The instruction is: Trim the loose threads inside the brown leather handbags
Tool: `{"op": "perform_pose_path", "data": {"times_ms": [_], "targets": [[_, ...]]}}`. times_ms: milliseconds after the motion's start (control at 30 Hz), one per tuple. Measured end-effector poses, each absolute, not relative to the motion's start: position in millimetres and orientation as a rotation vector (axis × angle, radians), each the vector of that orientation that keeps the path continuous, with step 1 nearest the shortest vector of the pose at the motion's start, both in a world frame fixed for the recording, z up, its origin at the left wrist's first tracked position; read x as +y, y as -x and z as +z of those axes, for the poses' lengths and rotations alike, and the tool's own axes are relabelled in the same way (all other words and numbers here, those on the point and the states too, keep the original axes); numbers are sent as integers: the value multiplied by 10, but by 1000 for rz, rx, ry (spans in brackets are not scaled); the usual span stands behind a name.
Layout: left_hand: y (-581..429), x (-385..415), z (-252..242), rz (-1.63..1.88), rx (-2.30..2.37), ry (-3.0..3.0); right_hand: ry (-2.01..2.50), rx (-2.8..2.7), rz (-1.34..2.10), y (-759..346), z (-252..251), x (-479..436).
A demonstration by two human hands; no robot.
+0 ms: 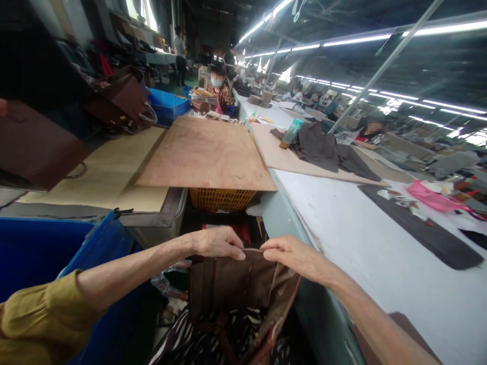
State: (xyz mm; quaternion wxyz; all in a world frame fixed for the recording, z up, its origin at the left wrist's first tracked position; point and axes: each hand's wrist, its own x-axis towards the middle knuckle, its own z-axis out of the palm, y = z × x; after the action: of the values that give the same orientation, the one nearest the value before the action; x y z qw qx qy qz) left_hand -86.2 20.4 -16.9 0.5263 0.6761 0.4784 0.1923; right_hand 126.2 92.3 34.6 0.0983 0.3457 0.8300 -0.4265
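Note:
A brown bag (pixel 236 284) sits upright on my lap over black-and-white patterned cloth (pixel 178 334), its dark lining showing. My left hand (pixel 222 242) pinches its upper edge from the left, thumb and fingers pressed together. From the right, my right hand (pixel 291 255) grips the same edge, a short gap away from the left one. A thin strip of the rim shows between the two hands. The lower part of the bag is dark and partly hidden.
A wooden board (pixel 209 152) rests over a yellow crate (pixel 222 198) ahead. Blue bins (pixel 41 248) stand at left, near a brown bag (pixel 34 142) beside a dark-clothed person. The white table (pixel 365 228) at right bears dark fabric (pixel 315 147) and a glue bottle (pixel 291 133). Co-workers sit farther back.

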Motion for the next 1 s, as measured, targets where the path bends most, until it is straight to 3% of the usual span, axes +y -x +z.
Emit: {"op": "perform_pose_path", "data": {"times_ms": [367,633,833,1000], "targets": [[591,378,-39,438,1121,-1869,-1027,2658,-1031,-1245,296,837],[589,369,-89,477,1104,-1882,-1116,2514,-1205,-1422,387,851],[590,287,-32,474,1179,-1932,-1282,2591,-915,-1449,407,786],[474,348,53,485,1214,-2080,-1244,2614,-901,-1422,402,765]]}}
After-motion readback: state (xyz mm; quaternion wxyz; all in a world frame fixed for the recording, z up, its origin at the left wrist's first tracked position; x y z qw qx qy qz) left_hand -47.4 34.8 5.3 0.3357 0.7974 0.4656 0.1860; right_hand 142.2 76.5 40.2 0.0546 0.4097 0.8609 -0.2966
